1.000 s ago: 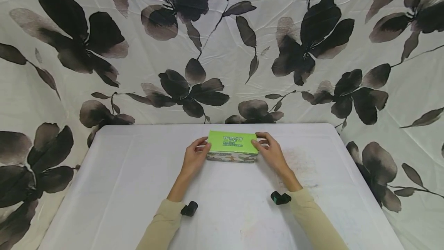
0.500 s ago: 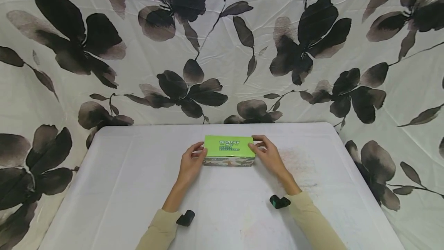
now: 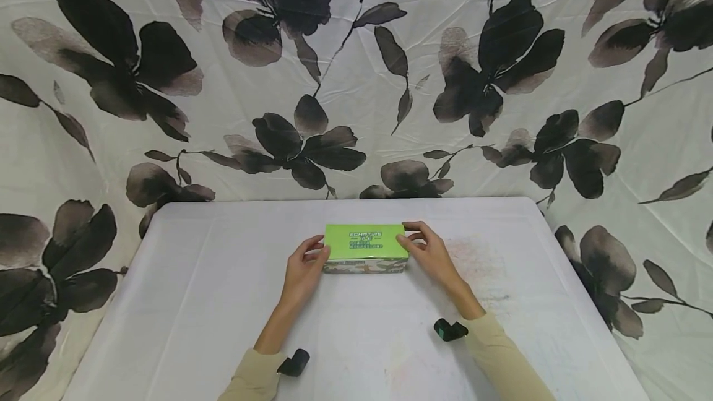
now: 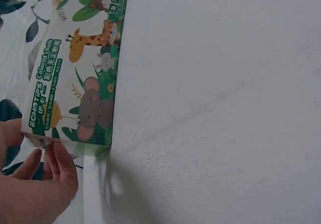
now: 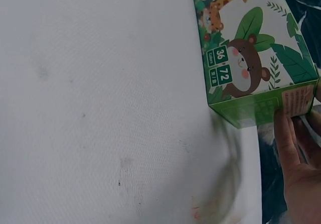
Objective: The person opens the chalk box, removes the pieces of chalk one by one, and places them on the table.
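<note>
A box of colored chalk (image 3: 364,242) with a bright green top sits on the white table toward its far side. Its front, printed with cartoon animals, shows in the left wrist view as the chalk box (image 4: 83,68). My left hand (image 3: 302,270) holds the box's left end, thumb near the top edge and fingers against the end face. At the opposite end my right hand (image 3: 433,257) grips in the same way. In the right wrist view, fingers of the right hand (image 5: 301,158) touch the green end panel. Some fingertips are hidden behind the box.
The white tabletop (image 3: 223,302) carries faint reddish and grey smudges right of the box. Behind its far edge hangs a white cloth (image 3: 356,79) with dark flowers. A small black camera (image 3: 294,362) sits at the left wrist, another black camera (image 3: 450,330) at the right.
Both hands have drawn the chalk box toward me and slightly left across the table. Their hold on its two ends looks the same.
</note>
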Demonstrator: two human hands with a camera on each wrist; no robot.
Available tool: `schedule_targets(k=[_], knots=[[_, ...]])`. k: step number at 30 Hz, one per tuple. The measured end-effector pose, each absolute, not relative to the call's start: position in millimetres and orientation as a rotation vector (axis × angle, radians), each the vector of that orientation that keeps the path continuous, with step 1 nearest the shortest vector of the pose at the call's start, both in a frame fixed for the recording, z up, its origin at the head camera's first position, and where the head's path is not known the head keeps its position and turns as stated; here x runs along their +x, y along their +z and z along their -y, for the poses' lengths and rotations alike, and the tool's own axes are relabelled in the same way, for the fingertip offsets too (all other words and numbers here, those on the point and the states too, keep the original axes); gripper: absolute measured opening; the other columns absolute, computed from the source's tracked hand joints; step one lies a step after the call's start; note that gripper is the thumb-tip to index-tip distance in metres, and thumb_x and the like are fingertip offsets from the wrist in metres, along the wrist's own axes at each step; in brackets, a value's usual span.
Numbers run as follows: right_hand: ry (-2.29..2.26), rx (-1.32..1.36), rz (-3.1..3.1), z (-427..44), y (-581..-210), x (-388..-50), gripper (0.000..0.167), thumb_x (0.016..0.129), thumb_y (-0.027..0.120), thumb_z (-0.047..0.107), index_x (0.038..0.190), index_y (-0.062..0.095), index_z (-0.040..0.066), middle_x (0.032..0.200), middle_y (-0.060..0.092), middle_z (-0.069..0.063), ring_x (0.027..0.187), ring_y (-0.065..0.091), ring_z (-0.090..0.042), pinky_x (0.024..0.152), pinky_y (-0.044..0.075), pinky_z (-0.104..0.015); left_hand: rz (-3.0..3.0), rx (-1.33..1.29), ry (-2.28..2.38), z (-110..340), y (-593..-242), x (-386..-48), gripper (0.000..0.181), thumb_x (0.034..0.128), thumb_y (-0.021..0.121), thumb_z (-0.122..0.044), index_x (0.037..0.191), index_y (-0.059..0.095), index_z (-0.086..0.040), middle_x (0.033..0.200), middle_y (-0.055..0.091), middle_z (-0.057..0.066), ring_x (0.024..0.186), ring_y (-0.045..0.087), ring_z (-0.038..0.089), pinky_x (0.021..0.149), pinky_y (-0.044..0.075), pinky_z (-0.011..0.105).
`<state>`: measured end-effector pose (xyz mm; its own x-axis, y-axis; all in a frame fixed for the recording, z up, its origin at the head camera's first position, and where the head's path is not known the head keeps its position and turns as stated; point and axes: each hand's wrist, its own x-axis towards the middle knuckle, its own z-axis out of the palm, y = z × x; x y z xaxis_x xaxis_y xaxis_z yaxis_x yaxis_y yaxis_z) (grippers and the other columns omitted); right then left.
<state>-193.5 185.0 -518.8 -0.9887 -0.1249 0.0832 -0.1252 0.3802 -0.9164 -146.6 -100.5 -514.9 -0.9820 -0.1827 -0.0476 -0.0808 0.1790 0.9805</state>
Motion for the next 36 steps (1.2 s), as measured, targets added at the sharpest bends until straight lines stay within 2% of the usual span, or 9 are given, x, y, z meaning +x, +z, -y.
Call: schedule_targets(k=[11,17,23,28,33,36], knots=[[1.749,0.293,2.587,-183.6,-518.8,-183.3,0.044,0.099,0.072,0.030,0.134,0.061,0.007,0.135,0.062,-0.009,0.110,0.062,-0.023,0.089,0.054,-0.028,2.330,0.259,-1.978,104.6,-515.2,-131.3,0.042,0.1008,0.068,-0.018,0.139,0.060,-0.003,0.126,0.060,0.018,0.107,0.062,0.026,0.081,0.051,0.018],[1.773,0.293,2.578,-181.3,-518.6,-177.6,0.044,0.099,0.073,0.030,0.134,0.062,0.006,0.134,0.063,-0.011,0.109,0.062,-0.026,0.089,0.056,-0.032,2.312,0.274,-1.991,106.1,-515.0,-124.9,0.040,0.0999,0.069,-0.017,0.137,0.062,-0.004,0.124,0.061,0.016,0.105,0.062,0.024,0.081,0.051,0.017],[1.690,0.310,2.635,-182.2,-512.7,-176.4,0.042,0.099,0.071,0.030,0.134,0.062,0.009,0.133,0.063,-0.008,0.108,0.063,-0.022,0.090,0.056,-0.033,2.292,0.275,-2.049,108.3,-516.9,-124.6,0.044,0.0987,0.072,-0.020,0.139,0.061,-0.006,0.126,0.060,0.016,0.107,0.061,0.024,0.082,0.051,0.016],[1.574,0.440,2.654,-183.6,-505.6,-179.4,0.045,0.098,0.073,0.024,0.136,0.060,0.004,0.133,0.062,-0.012,0.113,0.062,-0.027,0.095,0.055,-0.042,2.371,0.230,-2.059,115.8,-520.4,-127.5,0.058,0.0963,0.075,-0.031,0.146,0.053,-0.010,0.133,0.056,0.014,0.113,0.060,0.025,0.089,0.051,0.023],[1.419,0.597,2.646,-181.7,-496.7,-184.3,0.049,0.095,0.078,0.024,0.136,0.061,0.003,0.134,0.061,-0.013,0.124,0.057,-0.031,0.104,0.050,-0.048,2.548,0.097,-1.956,122.8,-523.6,-132.8,0.087,0.0847,0.087,-0.034,0.156,0.039,-0.016,0.144,0.048,0.012,0.121,0.053,0.029,0.098,0.049,0.040],[1.357,0.663,2.676,-178.1,-489.7,-185.2,0.051,0.093,0.079,0.028,0.136,0.063,0.005,0.135,0.061,-0.011,0.131,0.054,-0.030,0.109,0.044,-0.051,2.624,0.004,-1.918,124.6,-527.0,-136.5,0.103,0.0791,0.091,-0.034,0.160,0.031,-0.018,0.149,0.039,0.012,0.123,0.046,0.029,0.100,0.047,0.043]])
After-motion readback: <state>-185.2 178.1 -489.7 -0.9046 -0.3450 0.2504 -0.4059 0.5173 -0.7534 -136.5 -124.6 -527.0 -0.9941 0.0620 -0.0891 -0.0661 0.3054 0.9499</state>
